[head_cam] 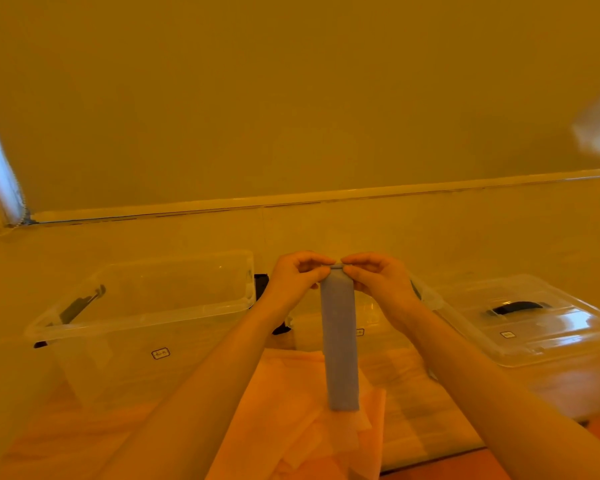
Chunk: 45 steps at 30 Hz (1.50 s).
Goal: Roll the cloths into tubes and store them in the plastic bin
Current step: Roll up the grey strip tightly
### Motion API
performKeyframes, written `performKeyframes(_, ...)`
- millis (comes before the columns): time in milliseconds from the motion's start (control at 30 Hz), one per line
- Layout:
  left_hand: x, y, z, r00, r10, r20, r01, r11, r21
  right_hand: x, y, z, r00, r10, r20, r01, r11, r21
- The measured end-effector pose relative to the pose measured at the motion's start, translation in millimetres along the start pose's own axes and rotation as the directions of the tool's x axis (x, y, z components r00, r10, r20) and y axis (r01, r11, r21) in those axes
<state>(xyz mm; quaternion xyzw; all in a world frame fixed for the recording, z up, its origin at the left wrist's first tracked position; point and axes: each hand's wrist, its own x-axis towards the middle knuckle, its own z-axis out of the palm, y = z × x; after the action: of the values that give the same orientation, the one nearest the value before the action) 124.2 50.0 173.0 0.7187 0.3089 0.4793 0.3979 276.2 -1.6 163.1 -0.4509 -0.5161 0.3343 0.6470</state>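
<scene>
A long, narrow folded blue-grey cloth hangs straight down in front of me, its lower end reaching the pale cloths below. My left hand and my right hand pinch its top edge from either side, fingertips nearly meeting. A clear plastic bin stands open at the left, nothing visible inside. Several pale orange-tinted cloths lie spread on the surface under my forearms.
A second clear bin sits behind the hanging cloth, mostly hidden by my hands. A clear lid with a dark handle lies at the right. A plain wall and baseboard run behind the bins.
</scene>
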Motion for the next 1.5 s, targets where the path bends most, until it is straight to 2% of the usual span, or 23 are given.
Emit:
performKeyframes(300,2,24,-5,0.999,0.048,-0.009,-0.047,0.998,0.041,0,-20,5,0.999,-0.051,-0.007,0.052,0.996,0.078)
performKeyframes(467,-2,27,-5,0.999,0.043,-0.002,-0.043,0.999,0.032,-1,-24,8,0.996,-0.060,-0.062,0.062,0.998,0.033)
performKeyframes(733,-3,26,-2,0.998,0.015,-0.060,-0.009,0.996,0.093,-1,-22,5,0.996,-0.080,-0.050,0.079,0.997,-0.016)
performKeyframes(900,-5,25,-2,0.998,0.037,-0.048,-0.032,0.995,0.098,0,-17,1,0.999,-0.033,-0.027,0.033,0.999,-0.020)
performKeyframes(1033,-5,24,-1,0.997,0.043,-0.067,-0.037,0.995,0.089,-4,-17,1,0.998,0.050,-0.033,-0.048,0.997,0.056)
performKeyframes(1167,-7,22,-1,0.997,0.054,-0.061,-0.048,0.994,0.100,-7,-18,1,0.998,0.044,-0.037,-0.041,0.996,0.084)
performKeyframes(1500,-13,16,-2,0.999,-0.043,-0.026,0.046,0.994,0.102,-7,-12,1,0.999,-0.008,-0.038,0.009,0.999,0.039)
